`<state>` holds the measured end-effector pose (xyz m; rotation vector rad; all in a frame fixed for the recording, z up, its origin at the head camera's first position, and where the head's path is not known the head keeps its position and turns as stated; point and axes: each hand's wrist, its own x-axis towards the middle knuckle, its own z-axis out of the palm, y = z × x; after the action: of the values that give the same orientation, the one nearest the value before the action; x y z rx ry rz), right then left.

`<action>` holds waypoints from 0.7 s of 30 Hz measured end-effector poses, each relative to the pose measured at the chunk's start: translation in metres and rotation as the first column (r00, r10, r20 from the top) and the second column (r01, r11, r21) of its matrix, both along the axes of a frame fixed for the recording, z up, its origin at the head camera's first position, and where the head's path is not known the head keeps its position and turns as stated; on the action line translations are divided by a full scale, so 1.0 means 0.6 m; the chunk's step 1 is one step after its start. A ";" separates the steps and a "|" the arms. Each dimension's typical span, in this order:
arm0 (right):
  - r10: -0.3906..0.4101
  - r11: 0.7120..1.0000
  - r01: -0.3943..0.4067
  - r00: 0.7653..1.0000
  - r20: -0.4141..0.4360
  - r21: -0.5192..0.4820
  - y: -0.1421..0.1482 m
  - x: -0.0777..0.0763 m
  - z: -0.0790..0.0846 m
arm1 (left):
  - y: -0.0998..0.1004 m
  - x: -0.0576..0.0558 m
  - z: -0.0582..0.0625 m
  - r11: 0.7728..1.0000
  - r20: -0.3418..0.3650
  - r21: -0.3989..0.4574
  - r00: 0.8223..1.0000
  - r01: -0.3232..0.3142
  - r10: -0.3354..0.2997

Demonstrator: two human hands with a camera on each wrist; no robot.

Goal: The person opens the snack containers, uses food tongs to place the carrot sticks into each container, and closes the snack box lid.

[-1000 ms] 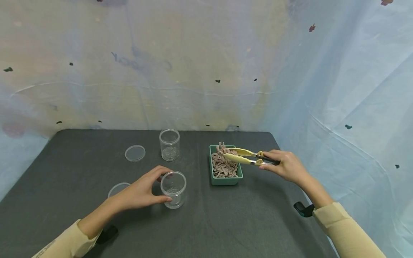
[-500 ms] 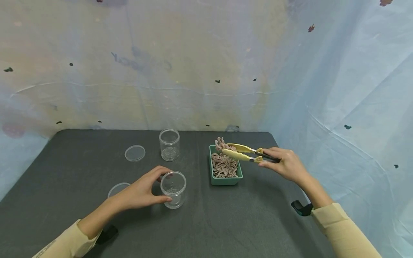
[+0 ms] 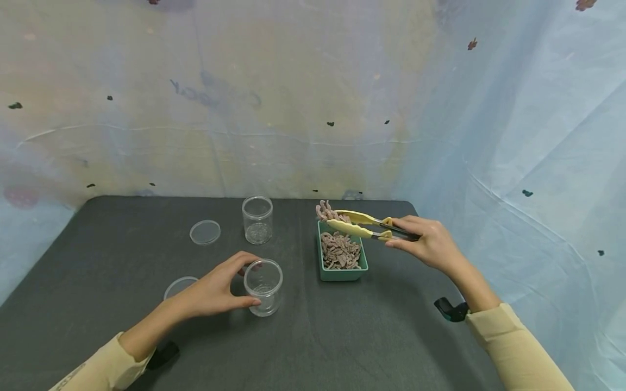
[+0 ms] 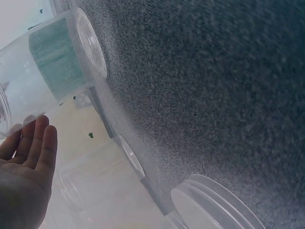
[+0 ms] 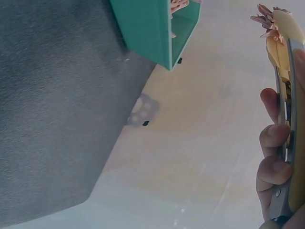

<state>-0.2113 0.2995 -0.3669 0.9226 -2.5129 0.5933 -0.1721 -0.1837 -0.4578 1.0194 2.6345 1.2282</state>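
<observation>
My left hand (image 3: pixel 215 290) holds a clear plastic jar (image 3: pixel 265 297) on the table, thumb at the front and fingers behind; the left wrist view shows its fingertips against the jar's side. My right hand (image 3: pixel 432 244) grips a pair of tongs (image 3: pixel 349 227) with yellow tips and dark handles. Pinched in the tongs' tips is a clump of greyish-brown, worm-like strips (image 3: pixel 326 210). That clump is raised over the back of a green rectangular container (image 3: pixel 343 276), where more strips (image 3: pixel 340 252) lie. In the right wrist view, fingers wrap the tongs' handles (image 5: pixel 282 194).
A second clear jar (image 3: pixel 257 222) stands upright farther back. To its left lies a clear round lid (image 3: pixel 205 232); another lid (image 3: pixel 179 284) is partly hidden behind my left wrist. The dark cloth-covered table (image 3: pixel 332 336) meets a pale hanging sheet (image 3: pixel 283 108) at the back.
The tongs have risen and shifted left and away from me, lifting a clump of strips out of the container. My left hand and its jar have stayed put.
</observation>
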 end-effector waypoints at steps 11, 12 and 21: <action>0.115 0.993 -0.115 0.990 -0.087 -0.001 -0.035 0.000 0.020 | 0.000 0.000 0.000 1.000 -0.010 -0.004 1.000 -0.005 0.005; 0.126 0.992 -0.127 0.988 -0.090 -0.003 -0.039 0.001 0.021 | 0.000 0.000 -0.001 1.000 -0.015 -0.004 1.000 -0.005 0.005; 0.195 0.981 -0.191 0.976 -0.094 0.044 -0.073 0.006 0.028 | 0.001 -0.001 -0.003 1.000 -0.037 -0.006 0.999 -0.008 0.007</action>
<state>-0.2074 0.2555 -0.3501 1.1889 -2.3703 0.5503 -0.1726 -0.1830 -0.4597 1.0423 2.6703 1.2140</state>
